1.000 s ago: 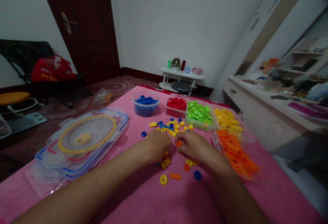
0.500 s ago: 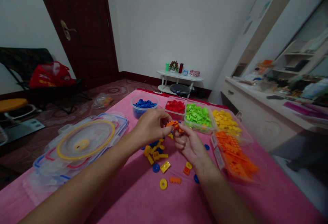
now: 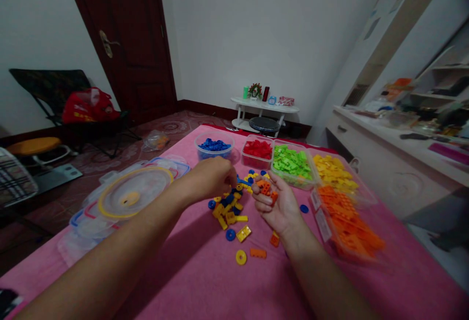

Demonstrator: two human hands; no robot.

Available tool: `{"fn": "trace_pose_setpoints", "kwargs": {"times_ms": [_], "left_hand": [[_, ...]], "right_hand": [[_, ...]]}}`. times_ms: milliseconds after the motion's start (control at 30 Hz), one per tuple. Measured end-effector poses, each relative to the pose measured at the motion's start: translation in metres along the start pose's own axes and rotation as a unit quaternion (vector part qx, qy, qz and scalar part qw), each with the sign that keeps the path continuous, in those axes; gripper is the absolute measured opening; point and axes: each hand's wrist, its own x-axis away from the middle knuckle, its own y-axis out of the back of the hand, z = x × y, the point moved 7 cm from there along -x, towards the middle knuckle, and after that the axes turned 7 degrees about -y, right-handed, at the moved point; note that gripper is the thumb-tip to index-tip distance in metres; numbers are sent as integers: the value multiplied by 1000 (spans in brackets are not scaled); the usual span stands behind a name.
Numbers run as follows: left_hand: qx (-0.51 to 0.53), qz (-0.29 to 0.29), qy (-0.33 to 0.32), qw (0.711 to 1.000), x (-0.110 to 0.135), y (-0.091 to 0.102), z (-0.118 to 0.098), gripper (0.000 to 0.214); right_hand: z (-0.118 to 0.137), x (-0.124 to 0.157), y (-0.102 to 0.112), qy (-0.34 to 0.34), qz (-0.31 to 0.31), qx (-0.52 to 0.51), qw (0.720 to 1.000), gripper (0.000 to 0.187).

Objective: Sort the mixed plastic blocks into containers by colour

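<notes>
In my right hand (image 3: pixel 280 207), palm turned up and fingers curled, lie several orange toy building bricks (image 3: pixel 264 188). My left hand (image 3: pixel 214 176) reaches over the far side of a pile of yellow and blue building pieces (image 3: pixel 229 205). Its fingers are bent down and drawn together; their tips are partly hidden, so what they pinch does not show. Just right of those fingertips is a blue piece (image 3: pixel 244 181). Nearer me on the cloth lie a blue ring (image 3: pixel 230 235), a yellow brick (image 3: pixel 244 233), a yellow ring (image 3: pixel 241 263) and an orange brick (image 3: pixel 258 253).
Along the far edge of the pink-covered table (image 3: pixel 205 286) stand tubs of blue (image 3: pixel 214 159), red (image 3: pixel 257 164) and green pieces (image 3: pixel 293 183). Yellow bricks (image 3: pixel 335 173) and an orange-brick box (image 3: pixel 322 222) are at the right. Stacked clear lids (image 3: pixel 146 185) lie at the left.
My hands have separated. The left moved off the orange bricks and down to the pile; the right keeps them, its palm now more open. The view has shifted slightly left.
</notes>
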Motion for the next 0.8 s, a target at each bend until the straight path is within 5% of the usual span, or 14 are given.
{"fn": "trace_pose_setpoints", "kwargs": {"times_ms": [67, 133, 333, 433, 600, 667, 700, 733, 800], "left_hand": [[-58, 105, 20, 993, 7, -20, 7, 29], [-95, 151, 27, 984, 14, -35, 9, 33], [-107, 149, 17, 983, 18, -58, 11, 25], [-100, 138, 2, 985, 17, -61, 10, 18], [-106, 129, -28, 986, 18, -61, 4, 19], [-109, 130, -28, 985, 20, -61, 3, 21], [-111, 126, -26, 985, 21, -61, 2, 21], [-113, 119, -23, 986, 22, -60, 2, 20], [-119, 102, -20, 987, 23, -58, -1, 21]], "right_hand": [[9, 3, 0, 22, -8, 19, 1000, 25], [16, 5, 0, 43, -11, 34, 998, 20], [29, 13, -5, 71, -10, 217, 974, 22], [24, 24, -15, 36, 16, 483, 875, 26], [-3, 52, -29, -53, 37, 846, 530, 11], [-9, 55, -30, -55, -12, 902, 428, 10], [-12, 54, -29, -52, -34, 911, 408, 10], [-17, 52, -27, -45, -50, 907, 417, 9], [-30, 45, -22, -12, -43, 853, 519, 3]]}}
